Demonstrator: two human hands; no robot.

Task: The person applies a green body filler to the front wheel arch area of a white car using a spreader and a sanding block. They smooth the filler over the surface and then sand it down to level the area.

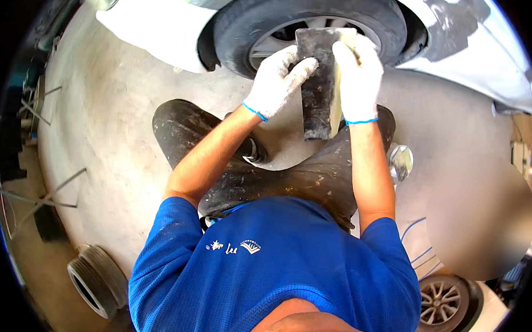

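With 12 o'clock at the top of the view, a stack of loose tyres [97, 283] lies farthest left, down at 8 o'clock. Toward the centre, the left hand [275, 86], in a white knit glove, has the slab's long left edge pinched near its upper end: thumb laid across the dark face at 2 o'clock, fingers partly hidden at the edge.

From that grip the dark rectangular slab [317, 88] lies at 3 o'clock, its long axis running nearly 12 to 6, the lower end hanging unheld above the lap. A pale yellow layer [335, 107] lines its right side. Beyond the slab's top, at 12 o'clock, is the car tyre [233, 31]; the two overlap in view.

The right hand [362, 81], gloved alike, clasps the yellow side, thumb upright at the front, other fingers mostly hidden; from it the slab lies at 9 o'clock. Neither hand is nearer: both touch it. Farther right, at 5 o'clock, is a spoked alloy wheel [441, 301].
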